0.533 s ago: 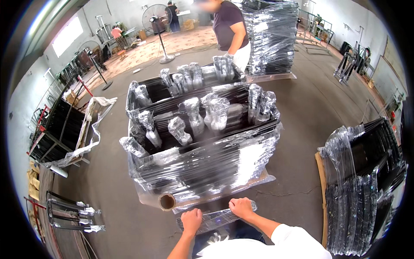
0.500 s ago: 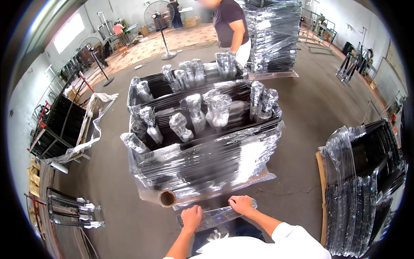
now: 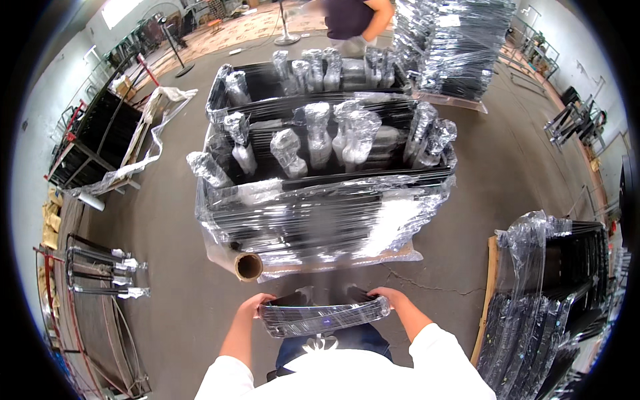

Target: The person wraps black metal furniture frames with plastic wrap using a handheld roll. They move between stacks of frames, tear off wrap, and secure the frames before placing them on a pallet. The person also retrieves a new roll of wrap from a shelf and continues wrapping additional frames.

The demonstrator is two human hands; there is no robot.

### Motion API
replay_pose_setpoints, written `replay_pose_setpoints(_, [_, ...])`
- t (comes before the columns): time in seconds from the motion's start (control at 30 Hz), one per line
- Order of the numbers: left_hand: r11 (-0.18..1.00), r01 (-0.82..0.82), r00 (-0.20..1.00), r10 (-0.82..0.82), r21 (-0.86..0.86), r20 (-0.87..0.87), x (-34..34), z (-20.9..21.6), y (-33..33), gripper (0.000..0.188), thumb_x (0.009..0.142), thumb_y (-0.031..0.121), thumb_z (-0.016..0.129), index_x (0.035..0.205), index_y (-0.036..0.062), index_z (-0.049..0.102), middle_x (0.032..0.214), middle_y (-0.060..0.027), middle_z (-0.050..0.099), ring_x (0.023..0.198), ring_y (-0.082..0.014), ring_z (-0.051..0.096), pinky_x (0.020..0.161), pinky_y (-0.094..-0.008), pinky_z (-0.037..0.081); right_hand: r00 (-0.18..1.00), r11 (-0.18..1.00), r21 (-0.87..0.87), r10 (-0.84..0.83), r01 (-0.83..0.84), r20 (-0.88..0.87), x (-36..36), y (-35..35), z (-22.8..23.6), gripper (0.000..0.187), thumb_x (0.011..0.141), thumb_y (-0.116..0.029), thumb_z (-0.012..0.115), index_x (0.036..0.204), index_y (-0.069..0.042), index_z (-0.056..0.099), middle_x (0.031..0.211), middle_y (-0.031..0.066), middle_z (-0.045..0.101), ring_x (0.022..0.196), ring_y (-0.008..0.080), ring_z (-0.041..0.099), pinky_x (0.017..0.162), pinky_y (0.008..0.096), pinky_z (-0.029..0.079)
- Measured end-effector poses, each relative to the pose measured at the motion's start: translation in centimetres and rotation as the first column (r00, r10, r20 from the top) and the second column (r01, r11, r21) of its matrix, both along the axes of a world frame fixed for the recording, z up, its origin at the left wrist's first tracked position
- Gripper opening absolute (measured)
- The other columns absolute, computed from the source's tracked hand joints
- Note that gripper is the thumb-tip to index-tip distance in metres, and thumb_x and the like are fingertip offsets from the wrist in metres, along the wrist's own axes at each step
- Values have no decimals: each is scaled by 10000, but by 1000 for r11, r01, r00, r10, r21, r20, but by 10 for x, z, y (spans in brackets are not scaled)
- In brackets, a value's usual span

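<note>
In front of my body I hold a curved black piece point(image 3: 325, 319) wrapped in clear plastic film. What kind of part it is I cannot make out. My left hand point(image 3: 255, 306) is closed on its left end, and my right hand point(image 3: 391, 299) grips the right end. Just beyond it stands a large bundle point(image 3: 300, 223) of black parts, wound in stretch film. Several film-wrapped ends point(image 3: 320, 137) stick up out of the bundle. A brown cardboard tube point(image 3: 249, 266) lies at its near left corner, its open end toward me.
On the right, film-covered black frames point(image 3: 533, 313) lean on a wooden board. A rack of black parts point(image 3: 100, 143) stands at the left, with a few black frames point(image 3: 107, 270) nearer me. Behind the bundle are another person point(image 3: 350, 20) and a tall wrapped stack point(image 3: 463, 53).
My hands have moved apart, from on top of the wrapped piece to its two ends. More of the piece now shows. The view has tilted, so the bundle sits higher in the picture.
</note>
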State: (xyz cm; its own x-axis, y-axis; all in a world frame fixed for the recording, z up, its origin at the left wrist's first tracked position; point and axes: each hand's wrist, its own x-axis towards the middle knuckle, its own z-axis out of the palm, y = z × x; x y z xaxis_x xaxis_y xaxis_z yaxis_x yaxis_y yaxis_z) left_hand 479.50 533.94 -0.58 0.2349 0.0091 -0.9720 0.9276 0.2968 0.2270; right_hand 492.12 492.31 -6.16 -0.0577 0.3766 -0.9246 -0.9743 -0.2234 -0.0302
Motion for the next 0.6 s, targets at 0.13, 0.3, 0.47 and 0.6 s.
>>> replay_pose_setpoints(0.13, [991, 120, 968, -105, 57, -227, -14, -17, -6, 326, 734, 303, 629, 966, 77, 590, 1005, -65, 598, 815, -194, 595, 721, -346, 490, 995, 998, 8, -59, 58, 84, -23, -4, -26, 314, 744, -245, 611, 908, 13, 542, 767, 146, 595, 635, 254, 608, 605, 394, 515])
replay_pose_setpoints(0.3, [971, 139, 933, -195, -197, -302, -57, -67, -12, 314, 739, 367, 622, 875, 83, 609, 822, -71, 629, 697, -195, 603, 648, -341, 495, 974, 992, -72, 90, -107, -208, -45, 0, -79, 415, 685, -251, 669, 895, 57, 488, 794, 240, 562, 661, 352, 593, 620, 453, 527])
replay_pose_setpoints(0.47, [990, 76, 945, -110, -122, -308, -48, -40, -53, 328, 717, 420, 617, 779, 98, 617, 665, -59, 604, 519, -175, 558, 473, -329, 466, 987, 993, -114, -58, 41, -148, -84, -12, -116, 416, 670, -266, 670, 874, 40, 475, 759, 239, 559, 647, 336, 595, 600, 409, 534])
replay_pose_setpoints(0.6, [977, 40, 922, -116, -208, -369, -128, -136, -47, 313, 682, 399, 595, 738, 91, 603, 647, -62, 595, 505, -195, 547, 474, -353, 457, 990, 988, -145, -63, 45, -125, -126, -22, -157, 391, 682, -291, 629, 847, 31, 480, 669, 217, 561, 580, 313, 584, 531, 374, 506])
